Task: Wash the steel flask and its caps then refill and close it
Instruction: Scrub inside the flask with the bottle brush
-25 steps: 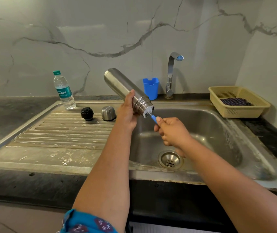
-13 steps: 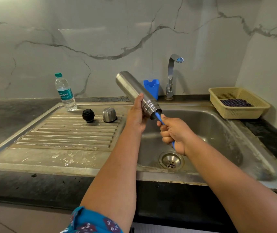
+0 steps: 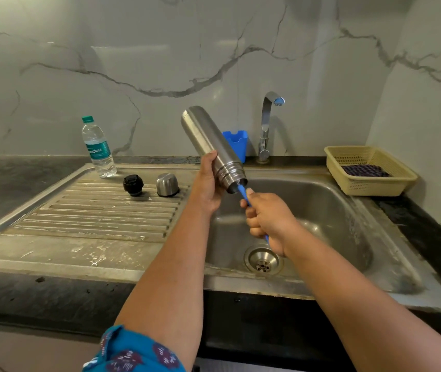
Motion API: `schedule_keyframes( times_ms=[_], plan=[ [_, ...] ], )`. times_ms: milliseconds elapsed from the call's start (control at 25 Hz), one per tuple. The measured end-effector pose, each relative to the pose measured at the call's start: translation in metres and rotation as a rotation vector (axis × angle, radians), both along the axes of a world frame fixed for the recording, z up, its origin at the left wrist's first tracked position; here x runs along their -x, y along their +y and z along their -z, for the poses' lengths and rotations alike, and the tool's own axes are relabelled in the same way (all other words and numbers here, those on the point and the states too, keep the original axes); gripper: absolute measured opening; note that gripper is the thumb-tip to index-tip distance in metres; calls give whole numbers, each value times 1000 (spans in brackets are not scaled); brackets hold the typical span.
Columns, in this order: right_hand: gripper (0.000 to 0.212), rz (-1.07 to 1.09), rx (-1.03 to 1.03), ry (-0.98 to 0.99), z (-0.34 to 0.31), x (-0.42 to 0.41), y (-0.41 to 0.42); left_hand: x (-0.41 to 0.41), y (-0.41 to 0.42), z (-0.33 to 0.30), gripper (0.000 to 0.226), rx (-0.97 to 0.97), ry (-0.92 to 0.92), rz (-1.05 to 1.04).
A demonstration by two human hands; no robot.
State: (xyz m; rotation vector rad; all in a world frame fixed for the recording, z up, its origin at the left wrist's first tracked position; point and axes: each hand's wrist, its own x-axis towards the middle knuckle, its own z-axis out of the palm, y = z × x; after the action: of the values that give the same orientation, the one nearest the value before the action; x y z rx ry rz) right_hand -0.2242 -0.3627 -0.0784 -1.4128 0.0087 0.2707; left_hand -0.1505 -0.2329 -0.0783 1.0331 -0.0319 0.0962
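My left hand [image 3: 207,183] grips the steel flask [image 3: 208,140] near its threaded neck, holding it tilted over the sink basin [image 3: 329,210] with the mouth pointing down and to the right. My right hand [image 3: 267,221] grips the blue handle of a bottle brush [image 3: 242,193], whose head is hidden inside the flask's mouth. The black inner cap [image 3: 133,185] and the steel outer cap [image 3: 167,184] stand side by side on the ribbed drainboard [image 3: 101,213].
A small plastic water bottle [image 3: 97,149] stands at the drainboard's back edge. Behind the sink are a blue holder [image 3: 236,143] and the tap [image 3: 267,124]. A yellow basket [image 3: 369,170] with a dark cloth sits on the right counter. The drain [image 3: 263,261] is below my right hand.
The brush has gone deeper into the flask, its white bristles now hidden. Both hands and the flask shifted slightly to the right over the basin.
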Motion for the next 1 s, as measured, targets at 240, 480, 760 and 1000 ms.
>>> schedule_keyframes(
  times_ms=[240, 480, 760, 1000],
  plan=[
    [43, 111, 895, -400, 22, -7, 1, -5, 3, 17, 65, -339, 178, -151],
    [40, 11, 220, 35, 20, -21, 3, -8, -1, 20, 41, -167, 183, -64],
    [37, -92, -420, 345, 4, -10, -11, -19, -15, 25, 61, -55, 112, -41],
    [38, -104, -277, 373, 1, -1, -10, -31, 6, 30, 58, 26, 68, -180]
  ],
)
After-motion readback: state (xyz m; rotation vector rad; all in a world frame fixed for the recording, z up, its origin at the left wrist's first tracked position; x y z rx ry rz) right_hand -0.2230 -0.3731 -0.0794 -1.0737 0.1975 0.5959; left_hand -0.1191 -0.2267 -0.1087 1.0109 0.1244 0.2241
